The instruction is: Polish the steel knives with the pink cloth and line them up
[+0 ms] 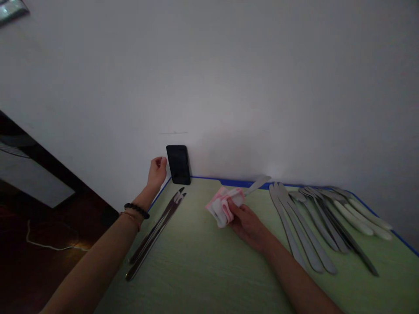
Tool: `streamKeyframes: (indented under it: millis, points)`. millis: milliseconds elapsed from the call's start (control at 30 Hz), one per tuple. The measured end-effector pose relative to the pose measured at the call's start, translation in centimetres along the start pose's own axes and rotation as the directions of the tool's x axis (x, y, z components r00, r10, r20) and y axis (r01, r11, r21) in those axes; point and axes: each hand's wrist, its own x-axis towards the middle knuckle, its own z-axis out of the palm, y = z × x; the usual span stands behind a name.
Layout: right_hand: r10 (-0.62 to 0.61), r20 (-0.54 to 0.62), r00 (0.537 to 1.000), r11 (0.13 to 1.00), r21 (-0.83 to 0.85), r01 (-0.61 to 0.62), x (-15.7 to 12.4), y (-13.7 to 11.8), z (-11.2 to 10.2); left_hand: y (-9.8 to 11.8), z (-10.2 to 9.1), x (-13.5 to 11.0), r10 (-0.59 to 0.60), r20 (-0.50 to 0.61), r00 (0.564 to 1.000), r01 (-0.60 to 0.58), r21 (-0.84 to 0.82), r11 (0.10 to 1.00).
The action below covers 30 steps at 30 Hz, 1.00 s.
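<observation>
My right hand (247, 224) grips a folded white and pink cloth (221, 208) above the middle of the table. From the cloth's upper right sticks the blade of a table knife (258, 185); the rest of the knife is hidden by the cloth and hand. My left hand (157, 171) is raised at the table's far left edge with its fingers curled closed, and no object shows in it. Just right of that hand, a black phone (178, 165) leans upright against the wall. Two table knives (157, 233) lie side by side near my left forearm.
On the right lie several table knives (299, 226), spoons and forks (322, 222), and pieces with white handles (360, 216). The green table (203, 270) has a blue edge and stands against a pale wall (229, 87). A white cable (59, 248) runs across the dark floor at left.
</observation>
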Motion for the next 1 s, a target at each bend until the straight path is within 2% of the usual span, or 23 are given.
streamKeyframes:
  millis: [100,167,467,567,700,800,867,933,967,1000]
  points:
    - [-0.006,0.006,1.000,1.000,0.016,0.006,0.1,0.1,-0.1,-1.1,0.8,0.1,-0.011,0.082,0.997,0.015,-0.048,0.999]
    - [0.001,0.012,1.000,1.000,0.031,-0.001,0.2,0.1,-0.1,-1.4,1.0,0.3,0.003,0.098,0.995,0.003,-0.069,0.998]
    - [0.026,-0.003,1.000,0.998,0.053,-0.026,0.3,0.2,-0.3,-1.5,0.8,0.8,0.032,0.079,0.996,-0.023,-0.111,0.994]
    - [0.030,-0.007,1.000,0.998,0.050,-0.029,0.3,0.1,-0.2,-1.5,0.4,0.4,0.028,0.017,0.999,-0.026,-0.123,0.992]
    - [0.027,-0.036,0.999,0.999,0.047,-0.025,0.1,0.1,0.1,-0.4,-0.1,-1.6,0.050,-0.083,0.995,-0.060,-0.117,0.991]
    - [-0.001,-0.066,0.998,0.999,0.048,0.004,0.1,0.0,0.2,1.7,-0.2,-5.2,0.139,0.012,0.990,-0.136,-0.123,0.983]
    - [-0.023,-0.106,0.994,0.997,0.076,0.031,0.2,0.0,0.2,3.5,-0.1,-8.5,0.217,0.139,0.966,-0.199,-0.136,0.971]
    - [-0.053,-0.147,0.988,0.991,0.118,0.070,0.2,-0.2,0.2,5.1,0.0,-12.1,0.289,0.276,0.917,-0.255,-0.151,0.955]
    - [-0.074,-0.162,0.984,0.986,0.134,0.096,0.2,-0.2,0.2,5.8,0.1,-13.9,0.337,0.356,0.871,-0.297,-0.165,0.941]
    - [-0.098,-0.168,0.981,0.982,0.141,0.122,0.2,-0.3,0.3,6.3,0.2,-15.5,0.424,0.480,0.768,-0.395,-0.166,0.903]
